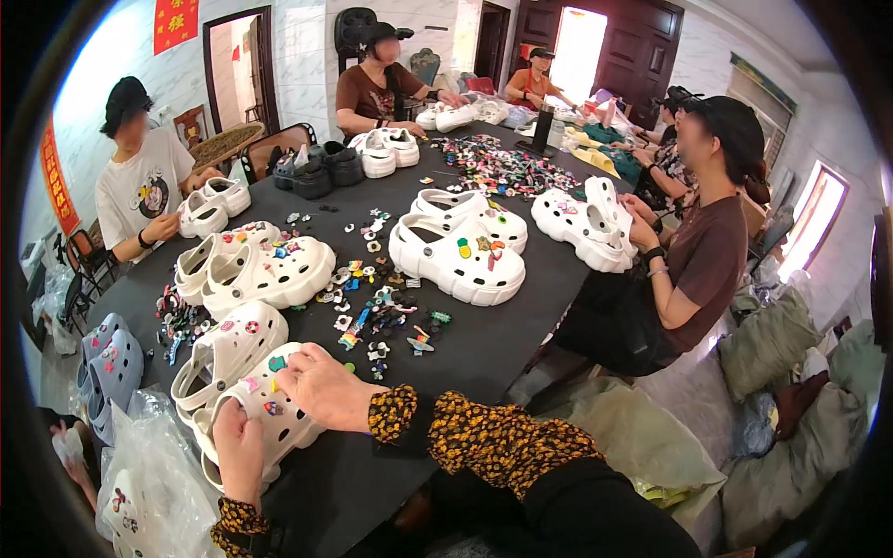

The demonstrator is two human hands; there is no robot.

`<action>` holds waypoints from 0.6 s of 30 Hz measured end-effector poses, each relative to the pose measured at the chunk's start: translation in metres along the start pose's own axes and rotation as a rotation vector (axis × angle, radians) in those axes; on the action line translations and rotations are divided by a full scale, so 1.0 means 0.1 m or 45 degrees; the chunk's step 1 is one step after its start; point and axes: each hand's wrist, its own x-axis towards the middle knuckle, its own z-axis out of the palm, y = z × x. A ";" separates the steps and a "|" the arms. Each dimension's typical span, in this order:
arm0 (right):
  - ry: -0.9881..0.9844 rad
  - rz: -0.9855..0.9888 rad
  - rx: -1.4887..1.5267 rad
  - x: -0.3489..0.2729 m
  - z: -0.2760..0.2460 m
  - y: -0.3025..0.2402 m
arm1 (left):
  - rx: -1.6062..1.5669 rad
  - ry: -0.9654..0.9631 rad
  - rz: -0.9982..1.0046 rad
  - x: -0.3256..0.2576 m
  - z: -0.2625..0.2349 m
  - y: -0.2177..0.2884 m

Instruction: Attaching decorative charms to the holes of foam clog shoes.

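Note:
A white clog (296,426) with a thick sole lies tilted at the near left of the table, several small colourful charms on its upper. My left hand (239,454) is closed round its opening edge, the thumb on top. The fingers of my right hand (327,389) are bent together against the upper, at a small yellow charm (276,384) that they partly cover. Beside it sits a green charm (277,364). A second white clog (244,342), also with charms, stands right behind the held one. Loose charms (377,307) are scattered farther off on the dark table (446,363).
More white clogs (465,260) and black clogs (321,167) stand across the table. Blue clogs (113,363) and clear plastic bags (153,446) are at the left edge. Several people sit or stand round the table, one person (702,205) at the right. Sacks (772,344) lie on the floor.

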 end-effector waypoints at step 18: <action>-0.042 -0.001 0.072 -0.01 0.09 0.16 | 0.110 -0.015 0.191 0.02 0.03 -0.02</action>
